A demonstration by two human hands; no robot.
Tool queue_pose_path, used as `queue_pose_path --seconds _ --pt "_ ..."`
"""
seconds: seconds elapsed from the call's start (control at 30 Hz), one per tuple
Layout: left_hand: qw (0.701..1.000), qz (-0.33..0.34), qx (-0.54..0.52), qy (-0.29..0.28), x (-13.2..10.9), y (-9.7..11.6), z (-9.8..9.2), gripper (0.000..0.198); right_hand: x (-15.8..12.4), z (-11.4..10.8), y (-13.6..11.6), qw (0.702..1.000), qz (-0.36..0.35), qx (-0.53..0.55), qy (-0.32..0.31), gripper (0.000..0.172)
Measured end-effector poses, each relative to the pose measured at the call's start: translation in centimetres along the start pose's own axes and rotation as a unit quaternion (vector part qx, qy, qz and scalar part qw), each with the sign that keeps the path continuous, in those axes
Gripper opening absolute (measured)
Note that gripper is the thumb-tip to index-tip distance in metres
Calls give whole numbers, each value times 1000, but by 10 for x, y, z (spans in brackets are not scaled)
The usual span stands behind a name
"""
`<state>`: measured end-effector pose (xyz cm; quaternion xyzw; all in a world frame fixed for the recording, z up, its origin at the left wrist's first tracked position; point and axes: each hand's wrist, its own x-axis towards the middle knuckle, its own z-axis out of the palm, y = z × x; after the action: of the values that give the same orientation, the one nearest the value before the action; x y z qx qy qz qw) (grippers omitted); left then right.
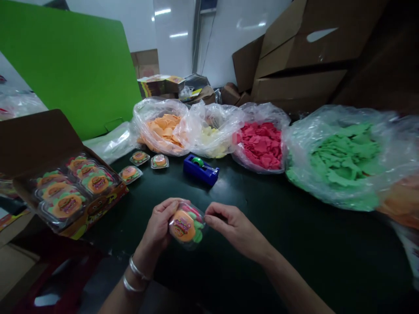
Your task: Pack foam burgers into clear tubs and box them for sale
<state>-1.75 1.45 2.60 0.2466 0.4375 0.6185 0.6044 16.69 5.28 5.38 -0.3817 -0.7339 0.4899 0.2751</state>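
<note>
Over dark tabletop, blurrily lettered pack is gripped by left hand; right hand is pinched closed at its three-o'clock edge.

Clear burger-printed pack held in left hand, edge touched by right hand. Blue tape dispenser set on dark desk. Three similar packs placed left of dispenser; open carton, filled with packs, farther left. Bags of coloured pieces lined up behind.
</note>
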Motion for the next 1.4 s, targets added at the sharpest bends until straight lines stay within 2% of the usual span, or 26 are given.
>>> queue_pose_path --seconds 0.17,0.27,0.4,0.47,0.57,0.63,0.7,0.77,0.9,0.97,1.07,1.2,1.3,1.4 --pt "1000 -13 -1 -8 4 -5 0 31 -2 9 12 1000 -14 12 -6 27" --pt "999 -27 10 -22 8 -5 -4 32 5 12 24 998 11 56 -12 28" --pt "999 -42 20 -27 11 -7 -10 31 7 18 37 995 45 75 -50 34" --pt "999 -38 12 -26 11 -11 -11 29 3 25 40 996 46 73 -33 40" --pt "998 -46 -19 -25 11 -18 -11 29 -4 37 42 994 43 101 27 44" --pt "998 -54 -31 -20 12 -20 -11 28 -4 38 43 991 45 123 26 46" --pt "998 -52 -28 -15 12 -19 -14 27 4 26 46 991 50 126 -3 46" --pt "999 -43 -22 -5 13 -17 -19 27 21 3 52 992 53 115 10 43" --pt "998 -49 -24 7 17 -16 -28 29 78 -52 65 978 79 78 176 38" --pt "998 -58 -27 3 19 -20 -29 29 108 -69 71 971 114 57 200 31" --pt "997 -68 -32 13 23 -25 -28 32 142 -78 79 971 175 48 158 24" --pt "995 -90 -32 26 27 -26 -28 38 157 -80 89 966 226 74 102 21" --pt "994 -104 -26 24 27 -26 -30 38 152 -81 95 965 209 120 102 19" --pt "993 -115 -17 13 26 -28 -32 37 139 -76 100 965 154 164 133 14"
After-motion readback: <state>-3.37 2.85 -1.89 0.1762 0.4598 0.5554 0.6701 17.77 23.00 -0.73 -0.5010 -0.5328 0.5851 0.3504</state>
